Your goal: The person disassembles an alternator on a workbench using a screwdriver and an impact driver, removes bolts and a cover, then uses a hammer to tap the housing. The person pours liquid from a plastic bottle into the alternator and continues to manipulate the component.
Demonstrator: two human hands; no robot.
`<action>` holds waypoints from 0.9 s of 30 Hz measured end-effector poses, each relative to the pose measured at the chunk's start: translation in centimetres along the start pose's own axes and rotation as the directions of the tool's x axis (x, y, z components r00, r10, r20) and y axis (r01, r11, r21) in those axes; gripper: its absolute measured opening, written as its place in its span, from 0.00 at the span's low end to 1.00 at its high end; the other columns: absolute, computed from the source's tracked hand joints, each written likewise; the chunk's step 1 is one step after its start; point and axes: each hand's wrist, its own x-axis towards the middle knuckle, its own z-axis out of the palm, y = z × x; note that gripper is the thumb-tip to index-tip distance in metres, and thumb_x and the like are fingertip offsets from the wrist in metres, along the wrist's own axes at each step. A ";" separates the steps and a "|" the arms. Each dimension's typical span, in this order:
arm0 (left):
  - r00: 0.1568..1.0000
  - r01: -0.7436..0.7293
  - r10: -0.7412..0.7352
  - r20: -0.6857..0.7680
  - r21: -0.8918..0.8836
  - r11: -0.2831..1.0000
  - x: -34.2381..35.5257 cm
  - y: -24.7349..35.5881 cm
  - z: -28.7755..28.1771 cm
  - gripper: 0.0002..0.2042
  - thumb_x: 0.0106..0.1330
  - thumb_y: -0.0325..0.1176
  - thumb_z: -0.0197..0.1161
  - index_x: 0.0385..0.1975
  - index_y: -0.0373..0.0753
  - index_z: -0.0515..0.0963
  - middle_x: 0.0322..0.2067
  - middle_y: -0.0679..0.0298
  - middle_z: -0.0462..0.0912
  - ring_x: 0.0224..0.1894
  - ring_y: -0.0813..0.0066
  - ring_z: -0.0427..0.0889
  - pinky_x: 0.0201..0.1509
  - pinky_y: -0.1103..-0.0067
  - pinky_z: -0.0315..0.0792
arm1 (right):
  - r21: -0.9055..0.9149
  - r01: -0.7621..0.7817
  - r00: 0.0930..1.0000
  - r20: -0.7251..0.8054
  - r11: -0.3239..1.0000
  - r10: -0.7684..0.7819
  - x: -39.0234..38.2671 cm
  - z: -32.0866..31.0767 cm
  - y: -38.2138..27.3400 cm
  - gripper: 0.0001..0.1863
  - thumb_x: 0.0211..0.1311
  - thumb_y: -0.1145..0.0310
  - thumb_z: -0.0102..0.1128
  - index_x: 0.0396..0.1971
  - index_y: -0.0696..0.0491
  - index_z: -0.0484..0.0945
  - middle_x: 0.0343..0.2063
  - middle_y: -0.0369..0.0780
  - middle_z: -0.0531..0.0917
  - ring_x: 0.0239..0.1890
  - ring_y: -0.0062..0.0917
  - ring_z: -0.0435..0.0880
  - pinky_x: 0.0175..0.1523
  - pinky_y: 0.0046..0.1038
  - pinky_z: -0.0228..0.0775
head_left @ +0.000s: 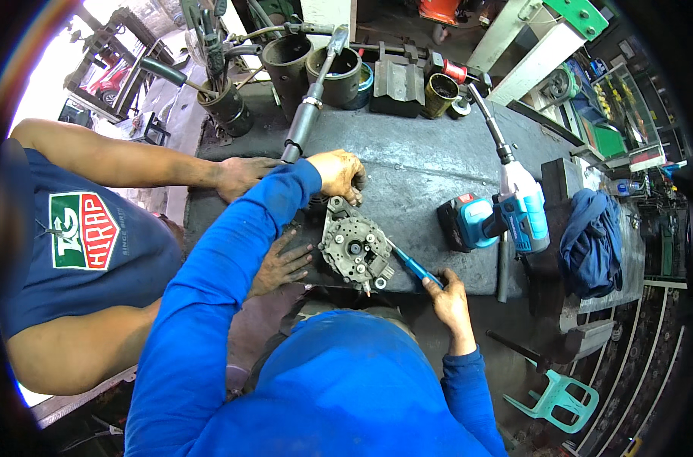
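A round metal alternator-like housing (354, 244) with bolts and a central opening lies on the dark worktable (407, 167). My left hand (339, 177) is above it, fingers curled down near its top end and a dark round part (316, 204); what they hold is hidden. My right hand (447, 298) is closed on a blue-handled screwdriver-like tool (415, 266), its thin tip at the housing's right side. A blue cordless impact driver (521, 221) with a long socket extension lies to the right of the housing.
A co-worker's hands (281, 263) rest left of the housing. Metal cans (285, 65) with tools and a long ratchet (304, 122) stand or lie at the back. Blue cloth (590, 244) lies on a right-hand ledge. A mint plastic chair (552, 404) sits at lower right.
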 end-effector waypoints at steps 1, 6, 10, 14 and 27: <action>1.000 0.005 -0.005 0.013 0.014 1.000 0.4 0.0 0.0 0.23 0.54 0.42 0.83 0.48 0.38 0.90 0.43 0.52 0.93 0.49 0.55 0.92 0.59 0.65 0.82 | 0.029 0.017 0.999 -0.028 0.999 -0.016 0.0 0.1 0.1 0.18 0.72 0.63 0.72 0.50 0.63 0.84 0.37 0.48 0.89 0.42 0.34 0.85 0.51 0.37 0.77; 0.999 0.010 -0.012 0.039 0.057 0.998 1.2 -0.5 0.8 0.22 0.53 0.41 0.84 0.46 0.37 0.90 0.42 0.53 0.94 0.47 0.55 0.92 0.56 0.65 0.83 | 0.405 -0.035 0.997 -0.047 0.914 0.059 0.9 1.0 0.1 0.12 0.78 0.67 0.65 0.52 0.59 0.82 0.31 0.34 0.83 0.28 0.15 0.77 0.32 0.24 0.67; 0.995 0.022 -0.021 -0.101 0.015 1.000 -0.4 -1.4 0.6 0.26 0.58 0.46 0.81 0.53 0.38 0.87 0.53 0.50 0.89 0.57 0.51 0.87 0.63 0.63 0.80 | 0.318 0.018 0.985 -0.168 0.948 0.038 3.3 3.7 -0.6 0.22 0.73 0.68 0.68 0.62 0.60 0.79 0.47 0.49 0.89 0.50 0.36 0.87 0.61 0.38 0.77; 0.860 0.073 -0.186 -0.475 -0.247 0.966 -6.1 -0.9 1.6 0.24 0.66 0.49 0.77 0.54 0.37 0.86 0.52 0.51 0.89 0.56 0.55 0.88 0.64 0.64 0.79 | -0.124 0.269 0.930 -0.224 0.955 -0.291 4.3 6.0 -1.7 0.24 0.68 0.69 0.70 0.63 0.56 0.78 0.54 0.56 0.85 0.58 0.55 0.85 0.63 0.46 0.78; 0.698 -0.006 -0.315 -0.644 -0.444 0.896 -15.2 10.3 16.5 0.79 0.37 0.47 0.94 0.85 0.36 0.38 0.81 0.40 0.53 0.82 0.41 0.58 0.84 0.57 0.60 | -0.287 0.329 0.923 -0.104 0.900 -0.370 3.1 2.2 -0.9 0.15 0.69 0.68 0.68 0.51 0.59 0.82 0.46 0.52 0.85 0.53 0.51 0.85 0.58 0.49 0.77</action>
